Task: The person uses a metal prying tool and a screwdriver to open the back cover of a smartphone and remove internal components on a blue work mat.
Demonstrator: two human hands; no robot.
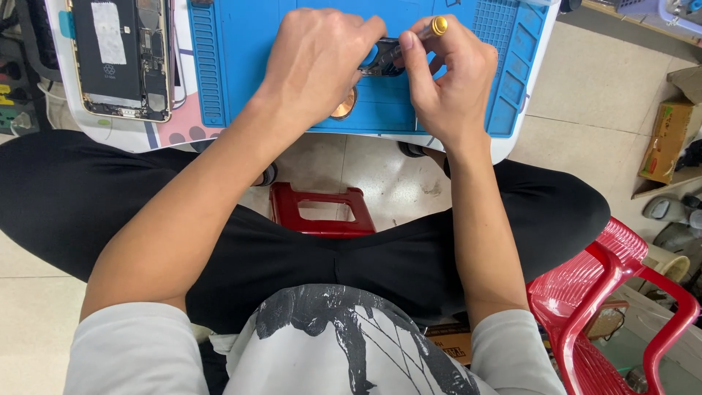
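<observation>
My left hand [318,62] pins a small dark part [382,62], possibly a phone component, on the blue mat [241,44] near the worktop's [110,135] front edge. My right hand [450,80] pinches a gold-capped screwdriver [428,33] against it. An opened phone [121,55] lies at the left edge; red stools [614,292] crowd the tiled floor [585,80].

A slim screwdriver [420,38] with a gold-coloured cap and a dark shaft is tilted, cap up toward the far right, tip slanting down to the left onto a small dark electronic part [382,64]. That part, black with a glint of metal, is mostly hidden, so its exact shape cannot be told. It sits on the blue work mat [241,66], about midway along the mat's width and nearer its far edge than its near one.
</observation>
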